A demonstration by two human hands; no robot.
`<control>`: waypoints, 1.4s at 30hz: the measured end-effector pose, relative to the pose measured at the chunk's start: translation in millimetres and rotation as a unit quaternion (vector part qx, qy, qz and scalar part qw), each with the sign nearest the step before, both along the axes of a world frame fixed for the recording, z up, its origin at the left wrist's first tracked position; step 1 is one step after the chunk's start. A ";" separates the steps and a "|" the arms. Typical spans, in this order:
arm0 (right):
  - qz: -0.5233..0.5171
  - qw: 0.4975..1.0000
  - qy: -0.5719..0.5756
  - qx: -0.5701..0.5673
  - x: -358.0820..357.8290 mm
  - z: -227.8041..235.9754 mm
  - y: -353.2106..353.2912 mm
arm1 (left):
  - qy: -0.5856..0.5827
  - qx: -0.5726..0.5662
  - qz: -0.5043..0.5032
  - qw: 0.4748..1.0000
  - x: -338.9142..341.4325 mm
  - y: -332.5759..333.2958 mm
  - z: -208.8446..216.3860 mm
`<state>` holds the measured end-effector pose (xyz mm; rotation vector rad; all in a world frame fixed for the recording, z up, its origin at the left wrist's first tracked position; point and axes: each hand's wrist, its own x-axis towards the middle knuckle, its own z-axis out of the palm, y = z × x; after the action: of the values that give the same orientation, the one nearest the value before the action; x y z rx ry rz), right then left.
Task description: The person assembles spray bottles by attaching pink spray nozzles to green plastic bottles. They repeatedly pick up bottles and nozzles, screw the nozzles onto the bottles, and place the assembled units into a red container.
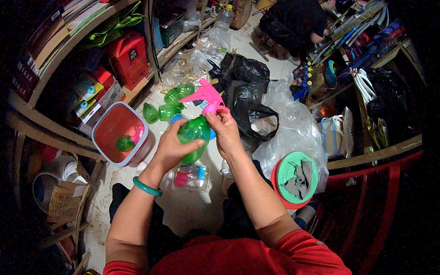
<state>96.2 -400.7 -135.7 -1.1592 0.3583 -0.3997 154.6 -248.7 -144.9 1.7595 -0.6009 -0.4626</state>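
Note:
My left hand (174,142) is closed round a clear green spray bottle (195,133), its thumb across the front. At the bottle's neck, the fingers of my right hand (224,130) grip the base of a pink trigger spray head (207,97). The head sits at the mouth of the bottle; whether it is threaded on cannot be seen. Just beyond, several green bottles (178,95) lie on the floor. A clear container (191,178) with pink and blue spray heads stands below my hands. To the left, a bucket with a grey rim (97,145) holds a green bottle with a pink head.
Black plastic bags (245,94) and a clear plastic sheet (293,123) lie ahead and right. A green round lid or stool top (309,178) carries grey gloves (300,178). Shelves line both sides, with a red box (129,59) at left. A dark-clothed person (293,27) is at the far end.

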 end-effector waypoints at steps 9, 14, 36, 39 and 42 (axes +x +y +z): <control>0.034 0.999 0.022 -0.017 -3.7 0.5 -5.0 | 0.001 -0.004 -0.006 1.000 -1.9 -2.0 5.5; 0.059 0.997 -0.012 0.044 -6.3 3.7 -12.3 | -0.001 -0.011 0.000 1.000 -0.3 -0.3 0.3; 0.082 0.996 -0.006 0.032 -1.5 -5.9 -12.3 | -0.012 0.042 0.002 0.999 -1.2 1.0 15.6; 0.076 0.996 -0.021 0.043 0.9 -8.1 -9.1 | -0.002 0.026 0.007 1.000 -0.1 0.1 5.8; 0.072 0.996 -0.043 0.039 -0.4 -2.2 -7.5 | 0.072 -0.006 -0.019 0.997 0.5 -1.8 9.1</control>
<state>95.8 -408.2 -137.9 -1.0812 0.2124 -0.3060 155.2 -250.5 -135.8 1.6890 -0.5350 -0.6053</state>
